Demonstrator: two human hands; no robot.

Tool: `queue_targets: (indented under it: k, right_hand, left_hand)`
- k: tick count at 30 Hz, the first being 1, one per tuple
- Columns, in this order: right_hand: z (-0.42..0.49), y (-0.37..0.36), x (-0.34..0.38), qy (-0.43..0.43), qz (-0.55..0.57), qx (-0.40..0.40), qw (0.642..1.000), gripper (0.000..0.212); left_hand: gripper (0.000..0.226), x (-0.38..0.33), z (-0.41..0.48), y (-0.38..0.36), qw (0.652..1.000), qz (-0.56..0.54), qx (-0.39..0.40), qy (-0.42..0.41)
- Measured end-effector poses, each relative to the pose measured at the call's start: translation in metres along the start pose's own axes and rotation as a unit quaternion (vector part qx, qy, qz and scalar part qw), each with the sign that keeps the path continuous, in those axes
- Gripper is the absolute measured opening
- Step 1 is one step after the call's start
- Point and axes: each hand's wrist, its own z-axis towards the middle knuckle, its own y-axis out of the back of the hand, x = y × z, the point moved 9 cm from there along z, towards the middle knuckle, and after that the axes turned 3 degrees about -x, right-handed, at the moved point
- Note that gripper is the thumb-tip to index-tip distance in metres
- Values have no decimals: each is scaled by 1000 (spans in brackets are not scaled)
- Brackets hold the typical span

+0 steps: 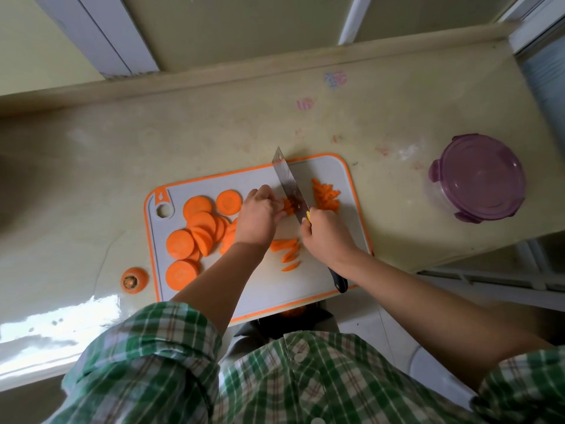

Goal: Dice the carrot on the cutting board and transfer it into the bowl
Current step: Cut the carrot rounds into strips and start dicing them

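head view: looking down at a cutting board (336, 175) on a counter (214, 123)
left hand (260, 218): fingers curled down, pinning a small carrot stack (286, 207) against the board
right hand (327, 237): wrapped round the knife (286, 179) handle, black handle end sticks out behind the wrist
knife: blade slants across the board's middle, edge on the stack, just beside the left fingertips
diced carrot (325, 194): small pile right of the blade, on the board
carrot rounds (198, 221): overlapping on the board's left half
carrot strips (287, 249): few, between the two wrists
carrot top (134, 280): on the counter, just left of the board
bowl (480, 179): clear, purple lid on it, on the counter well right of the board
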Motion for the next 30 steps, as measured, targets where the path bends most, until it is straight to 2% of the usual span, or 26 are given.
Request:
queue_targets:
  k: [6,12,18,23,30]
  right_hand:
    - [4,5,-1,24,0,-29,999,21]
    - [12,14,-1,33,-3,-9,999,18]
    - [7,11,0,27,-10,11,1000,21]
    - [5,-1,-1,19,-9,16,1000,23]
    - [5,-4,0,30,3,-17,999,23]
  left_hand:
    - [9,-1,0,2,1000,14,-4,-5]
    - [22,1,-4,6,999,35,-14,1]
    - [10,1,-4,8,999,24,-27,-12]
    - [12,-2,-2,5,999,-11,-21,-28]
    - [7,2,0,4,999,-33,-6,-13]
